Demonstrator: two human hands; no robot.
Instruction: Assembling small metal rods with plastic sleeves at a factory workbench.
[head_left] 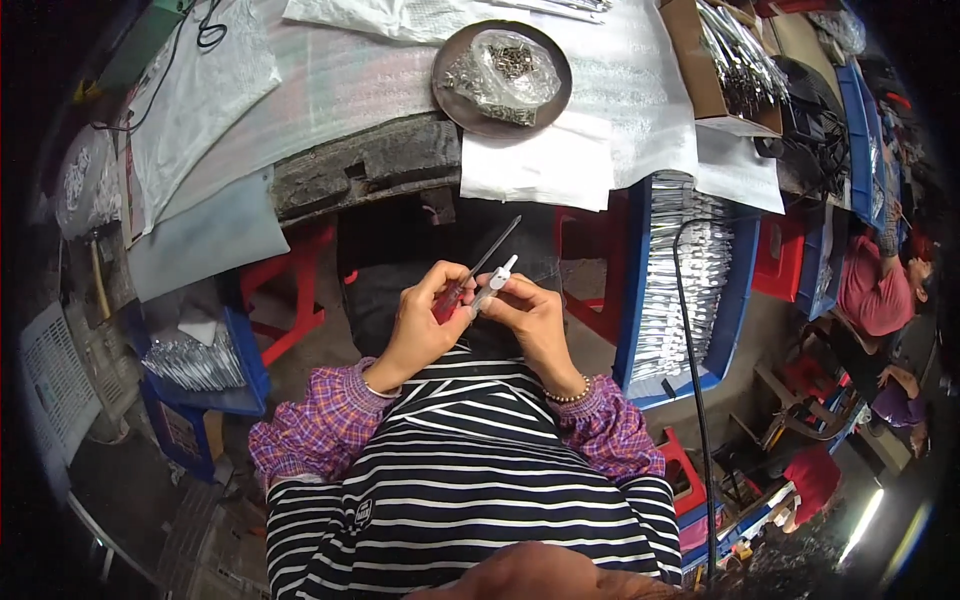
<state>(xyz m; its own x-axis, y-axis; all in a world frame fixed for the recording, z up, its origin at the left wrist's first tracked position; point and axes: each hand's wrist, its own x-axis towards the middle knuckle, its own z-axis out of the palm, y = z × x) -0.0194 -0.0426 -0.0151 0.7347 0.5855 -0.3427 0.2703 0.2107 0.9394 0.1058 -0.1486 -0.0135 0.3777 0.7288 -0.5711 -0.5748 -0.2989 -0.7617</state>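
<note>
My left hand (428, 312) is closed around the red handle of a screwdriver (497, 242), whose dark shaft points up and to the right. Its fingertips also meet a small grey metal part with a white tip (505, 270). My right hand (532, 318) pinches that same part from the other side, so both hands come together in front of my striped apron. The part's lower end is hidden between the fingers. Beyond the hands, on the covered bench, a round brown plate (447, 100) carries a clear plastic bag (528, 88) of small metal pieces.
A blue crate (738, 310) full of slender metal parts stands at my right, with a black cable (690, 330) hanging across it. Another blue crate (250, 355) is at my left. A cardboard box (690, 55) of metal pieces sits at the back right. People work farther right.
</note>
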